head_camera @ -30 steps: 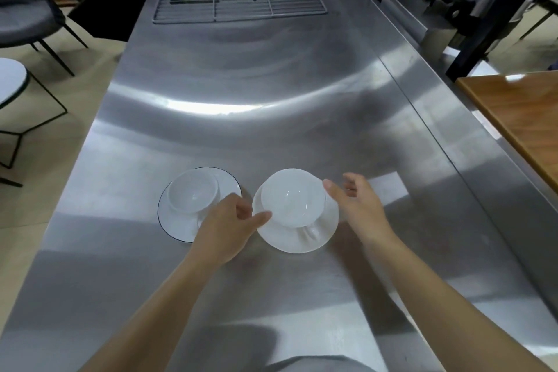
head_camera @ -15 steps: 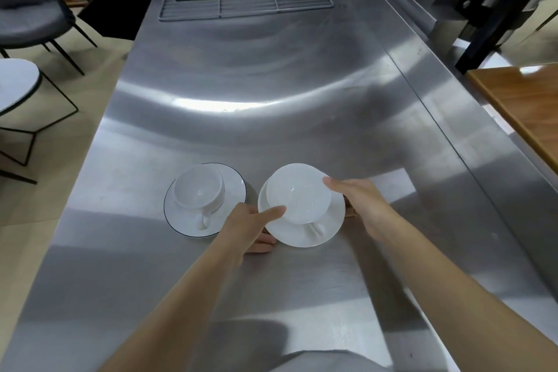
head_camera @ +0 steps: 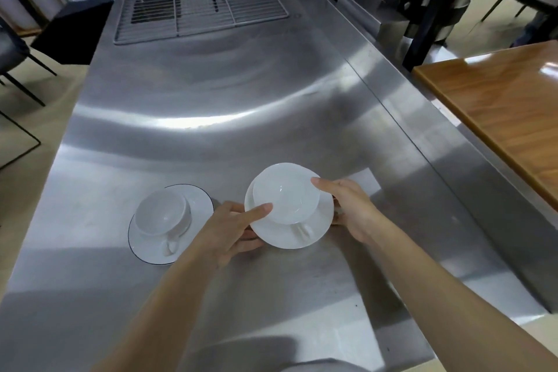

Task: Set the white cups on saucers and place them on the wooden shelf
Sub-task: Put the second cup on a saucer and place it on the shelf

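Note:
Two white cups stand on saucers on the steel counter [head_camera: 271, 84]. The left cup [head_camera: 161, 216] rests on a dark-rimmed saucer [head_camera: 199, 201], untouched. The right cup [head_camera: 285, 195] sits on a plain white saucer [head_camera: 320, 225] that appears raised slightly off the counter. My left hand [head_camera: 229, 229] grips this saucer's left edge, thumb on top and fingers underneath. My right hand [head_camera: 347, 207] grips its right edge the same way, thumb against the cup's rim. The wooden shelf [head_camera: 498, 106] lies to the right, beyond the counter's edge.
A wire rack [head_camera: 199, 3] lies at the far end of the counter. Black metal frame posts [head_camera: 434, 9] rise at the back right beside the wood. Chairs [head_camera: 18, 51] stand on the floor to the left.
Both hands closed in on the right saucer, fingers slipping under its edges. The saucer with its cup has come up a little from the counter. The left cup and saucer stayed put.

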`<state>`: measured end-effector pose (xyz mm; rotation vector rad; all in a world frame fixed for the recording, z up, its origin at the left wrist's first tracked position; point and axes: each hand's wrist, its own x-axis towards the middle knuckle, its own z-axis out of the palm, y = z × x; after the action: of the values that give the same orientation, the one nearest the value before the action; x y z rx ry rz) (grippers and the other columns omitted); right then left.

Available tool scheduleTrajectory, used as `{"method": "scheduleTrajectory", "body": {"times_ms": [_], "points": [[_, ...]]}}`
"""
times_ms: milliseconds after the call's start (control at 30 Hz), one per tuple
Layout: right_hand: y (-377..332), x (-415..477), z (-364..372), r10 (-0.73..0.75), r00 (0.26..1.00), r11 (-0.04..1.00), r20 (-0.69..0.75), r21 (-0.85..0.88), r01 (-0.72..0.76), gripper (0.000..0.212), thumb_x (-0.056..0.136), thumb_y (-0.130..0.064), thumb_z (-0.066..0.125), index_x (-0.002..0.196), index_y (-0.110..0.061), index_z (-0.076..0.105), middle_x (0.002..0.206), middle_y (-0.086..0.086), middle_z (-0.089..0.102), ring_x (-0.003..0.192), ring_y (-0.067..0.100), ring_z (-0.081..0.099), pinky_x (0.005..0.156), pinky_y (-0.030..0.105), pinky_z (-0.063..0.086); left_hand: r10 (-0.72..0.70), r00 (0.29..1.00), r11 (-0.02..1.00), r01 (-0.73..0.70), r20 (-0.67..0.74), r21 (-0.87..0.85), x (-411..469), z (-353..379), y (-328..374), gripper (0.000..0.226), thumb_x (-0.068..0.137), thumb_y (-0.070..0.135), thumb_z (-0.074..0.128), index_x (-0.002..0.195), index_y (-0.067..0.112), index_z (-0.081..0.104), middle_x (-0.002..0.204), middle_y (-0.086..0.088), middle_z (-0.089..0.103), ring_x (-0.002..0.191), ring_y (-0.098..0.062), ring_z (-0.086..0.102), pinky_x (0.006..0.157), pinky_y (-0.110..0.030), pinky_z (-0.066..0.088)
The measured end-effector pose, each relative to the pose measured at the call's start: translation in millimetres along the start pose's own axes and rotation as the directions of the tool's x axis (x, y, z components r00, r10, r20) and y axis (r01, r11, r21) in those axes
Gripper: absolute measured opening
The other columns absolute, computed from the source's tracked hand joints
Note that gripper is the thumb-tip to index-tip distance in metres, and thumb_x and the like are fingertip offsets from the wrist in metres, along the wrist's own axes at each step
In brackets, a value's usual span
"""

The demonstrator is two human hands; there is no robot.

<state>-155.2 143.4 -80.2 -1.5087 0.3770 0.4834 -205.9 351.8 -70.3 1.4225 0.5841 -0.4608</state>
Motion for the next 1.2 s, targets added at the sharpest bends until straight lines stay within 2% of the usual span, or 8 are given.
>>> {"method": "scheduleTrajectory", "body": {"times_ms": [267, 433, 567, 633, 800, 867, 967, 1200], "points": [[0, -4, -12, 0.028, 0.999, 0.990, -0.046, 0.141, -0.021, 0.041, 0.075, -0.033, 0.069, 0.101, -0.007, 0.050, 0.110, 0.015, 0.061, 0.089, 0.032, 0.062, 0.062, 0.035, 0.049, -0.007, 0.999, 0.998, 0.010, 0.052, -0.064, 7, 19, 2, 0.040, 0.071, 0.022, 0.078, 0.095, -0.003, 0.058, 0.099, -0.010, 0.074, 0.082, -0.020, 0.074, 0.070, -0.040, 0.061], [-24, -13, -40, -0.032, 0.993, 0.988, -0.115, 0.147, 0.049, 0.054, 0.078, -0.033, 0.066, 0.114, 0.006, 0.054, 0.110, 0.023, 0.066, 0.085, 0.033, 0.064, 0.070, 0.044, 0.049, 0.045, 0.993, 0.999, -0.041, 0.113, -0.031, 9, 48, 34, 0.037, 0.073, 0.023, 0.077, 0.091, -0.002, 0.057, 0.098, -0.012, 0.073, 0.075, -0.017, 0.074, 0.054, -0.028, 0.058], [-55, -20, -76, -0.080, 0.954, 0.983, -0.288, 0.136, 0.123, 0.052, 0.075, -0.044, 0.068, 0.115, -0.013, 0.055, 0.110, 0.006, 0.062, 0.092, 0.023, 0.060, 0.069, 0.035, 0.052, 0.103, 0.973, 0.993, -0.114, 0.205, 0.043, 14, 90, 79, 0.055, 0.072, 0.028, 0.077, 0.111, -0.007, 0.060, 0.105, -0.012, 0.074, 0.085, -0.020, 0.073, 0.057, -0.027, 0.058], [-73, -23, -99, -0.089, 0.920, 0.977, -0.383, 0.147, 0.155, 0.059, 0.072, -0.048, 0.069, 0.121, -0.021, 0.050, 0.119, 0.002, 0.055, 0.105, 0.025, 0.052, 0.088, 0.042, 0.047, 0.134, 0.960, 0.986, -0.153, 0.245, 0.061, 19, 118, 101, 0.056, 0.072, 0.028, 0.077, 0.113, -0.006, 0.060, 0.105, -0.013, 0.073, 0.090, -0.023, 0.072, 0.060, -0.029, 0.059], [-112, -27, -159, -0.135, 0.856, 0.927, -0.500, 0.242, 0.287, 0.074, 0.062, -0.050, 0.071, 0.127, -0.022, 0.050, 0.122, 0.005, 0.058, 0.106, 0.028, 0.054, 0.091, 0.043, 0.046, 0.188, 0.929, 0.970, -0.227, 0.317, 0.088, 32, 202, 153, 0.044, 0.072, 0.030, 0.077, 0.106, 0.003, 0.068, 0.108, -0.012, 0.072, 0.096, -0.027, 0.069, 0.088, -0.045, 0.055], [-121, -26, -184, -0.108, 0.828, 0.904, -0.550, 0.293, 0.313, 0.078, 0.060, -0.050, 0.073, 0.128, -0.020, 0.049, 0.123, 0.006, 0.058, 0.109, 0.029, 0.054, 0.097, 0.046, 0.045, 0.180, 0.917, 0.969, -0.228, 0.355, 0.097, 40, 238, 169, 0.046, 0.072, 0.031, 0.077, 0.107, 0.003, 0.067, 0.107, -0.010, 0.072, 0.092, -0.024, 0.069, 0.080, -0.039, 0.059], [-132, -20, -219, -0.076, 0.764, 0.881, -0.641, 0.315, 0.353, 0.055, 0.071, -0.043, 0.071, 0.119, -0.019, 0.057, 0.115, 0.003, 0.062, 0.104, 0.025, 0.057, 0.094, 0.041, 0.046, 0.175, 0.898, 0.969, -0.230, 0.404, 0.091, 57, 288, 186, 0.048, 0.072, 0.031, 0.077, 0.108, 0.003, 0.064, 0.105, -0.011, 0.072, 0.080, -0.020, 0.069, 0.052, -0.024, 0.058], [-138, 4, -274, 0.045, 0.691, 0.868, -0.721, 0.370, 0.330, 0.042, 0.074, -0.036, 0.070, 0.109, -0.019, 0.054, 0.102, 0.004, 0.058, 0.099, 0.024, 0.053, 0.096, 0.038, 0.043, 0.143, 0.892, 0.971, -0.211, 0.429, 0.116, 113, 370, 203, 0.063, 0.063, 0.031, 0.084, 0.113, 0.001, 0.062, 0.103, -0.015, 0.071, 0.087, -0.029, 0.068, 0.064, -0.035, 0.059]]}}
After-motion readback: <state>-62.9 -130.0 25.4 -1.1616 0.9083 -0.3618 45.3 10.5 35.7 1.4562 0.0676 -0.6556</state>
